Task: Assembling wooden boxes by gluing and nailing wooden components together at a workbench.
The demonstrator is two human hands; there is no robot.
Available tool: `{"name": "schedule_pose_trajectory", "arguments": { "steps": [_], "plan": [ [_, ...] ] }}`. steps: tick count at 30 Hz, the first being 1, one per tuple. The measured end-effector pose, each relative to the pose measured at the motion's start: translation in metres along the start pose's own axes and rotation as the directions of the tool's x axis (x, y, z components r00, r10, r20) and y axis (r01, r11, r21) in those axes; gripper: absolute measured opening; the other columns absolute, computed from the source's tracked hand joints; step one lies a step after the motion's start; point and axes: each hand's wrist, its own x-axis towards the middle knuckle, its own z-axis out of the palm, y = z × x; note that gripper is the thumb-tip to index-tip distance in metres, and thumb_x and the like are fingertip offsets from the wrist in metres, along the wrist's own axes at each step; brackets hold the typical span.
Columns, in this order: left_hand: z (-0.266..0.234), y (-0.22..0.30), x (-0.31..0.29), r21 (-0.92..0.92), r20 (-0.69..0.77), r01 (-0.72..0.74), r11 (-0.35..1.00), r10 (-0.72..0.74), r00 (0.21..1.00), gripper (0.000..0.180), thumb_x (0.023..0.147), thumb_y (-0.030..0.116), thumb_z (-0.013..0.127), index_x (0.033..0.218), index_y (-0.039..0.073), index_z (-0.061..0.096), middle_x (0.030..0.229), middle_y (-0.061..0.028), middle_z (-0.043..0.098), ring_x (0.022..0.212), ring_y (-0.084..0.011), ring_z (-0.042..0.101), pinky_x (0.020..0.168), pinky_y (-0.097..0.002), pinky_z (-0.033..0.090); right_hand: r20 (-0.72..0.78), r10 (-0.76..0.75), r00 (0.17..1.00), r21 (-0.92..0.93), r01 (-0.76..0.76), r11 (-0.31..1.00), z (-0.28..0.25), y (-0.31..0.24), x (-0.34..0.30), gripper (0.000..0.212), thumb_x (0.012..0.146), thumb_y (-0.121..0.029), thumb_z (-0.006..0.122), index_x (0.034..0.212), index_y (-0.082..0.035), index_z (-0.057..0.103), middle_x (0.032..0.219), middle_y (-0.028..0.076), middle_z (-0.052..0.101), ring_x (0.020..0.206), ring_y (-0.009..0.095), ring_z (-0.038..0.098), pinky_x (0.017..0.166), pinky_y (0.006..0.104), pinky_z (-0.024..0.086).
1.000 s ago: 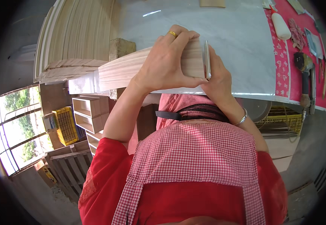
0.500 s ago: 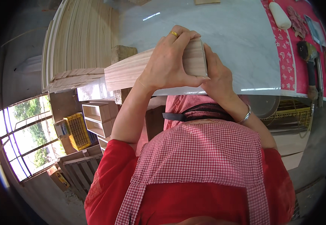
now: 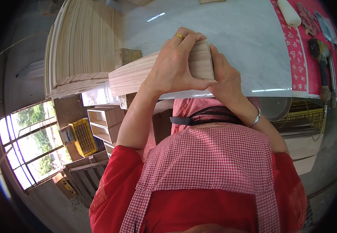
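Observation:
A pale wooden board, or several stacked flush, lies above the near edge of the table. My left hand spans it near its right end, thumb on the near side and fingers over the far side. Against that right end rests my right hand, its fingers curled and partly hidden behind the wood. Close to the board's left part sits a small wooden block, touching or nearly touching it.
A tall stack of thin wooden boards stands at the left of the grey table. On the pink cloth at the right lie a white bottle and a power tool. A yellow crate stands lower left.

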Motion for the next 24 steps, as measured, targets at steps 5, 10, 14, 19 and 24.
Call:
{"name": "schedule_pose_trajectory", "arguments": {
  "steps": [5,10,14,19,24],
  "plan": [
    [0.001,-0.002,-0.001,-0.017,0.000,-0.003,1.000,0.003,1.000,0.088,0.051,0.034,0.090,0.125,0.001,0.054,0.118,-0.0152,0.054,0.104,-0.0328,0.057,0.089,-0.0421,0.049,0.000,-0.001,1.000,-0.008,0.001,1.000,-0.002,-0.002,0.000,0.085,0.069,-0.007,0.076,0.143,0.002,0.036,0.101,0.015,0.059,0.071,0.031,0.066,0.057,0.0387,0.054],
    [0.002,-0.003,-0.001,-0.016,0.006,0.002,1.000,-0.002,1.000,0.088,0.051,0.033,0.090,0.125,0.002,0.054,0.117,-0.0152,0.054,0.105,-0.0328,0.056,0.089,-0.0423,0.049,0.000,0.000,1.000,-0.003,0.000,1.000,-0.002,-0.001,0.001,0.084,0.069,-0.007,0.076,0.143,0.002,0.037,0.100,0.015,0.059,0.072,0.031,0.066,0.057,0.0387,0.054],
    [0.004,-0.003,-0.002,0.003,-0.004,-0.003,1.000,0.003,1.000,0.089,0.050,0.033,0.090,0.125,0.002,0.054,0.116,-0.0154,0.054,0.105,-0.0329,0.056,0.090,-0.0425,0.049,-0.013,-0.003,1.000,-0.003,0.002,1.000,-0.002,-0.002,0.000,0.084,0.069,-0.007,0.076,0.142,0.002,0.037,0.099,0.015,0.059,0.071,0.031,0.066,0.056,0.0385,0.054],
    [0.006,-0.003,-0.003,-0.007,-0.011,-0.010,1.000,0.010,1.000,0.089,0.051,0.035,0.090,0.125,0.002,0.054,0.115,-0.0154,0.054,0.105,-0.0333,0.057,0.091,-0.0427,0.048,0.022,0.021,1.000,0.083,-0.023,0.996,-0.006,0.002,0.000,0.085,0.069,-0.009,0.077,0.143,-0.002,0.037,0.101,0.016,0.059,0.077,0.032,0.066,0.064,0.0399,0.055],
    [0.002,-0.004,-0.005,0.028,0.015,-0.008,1.000,0.008,1.000,0.091,0.051,0.035,0.091,0.127,0.002,0.053,0.116,-0.0153,0.054,0.107,-0.0333,0.056,0.092,-0.0426,0.048,0.214,0.037,0.976,0.348,-0.112,0.931,-0.048,0.005,0.000,0.091,0.070,-0.011,0.079,0.148,-0.006,0.033,0.106,0.016,0.057,0.083,0.031,0.063,0.073,0.0391,0.055]
  ]
}}
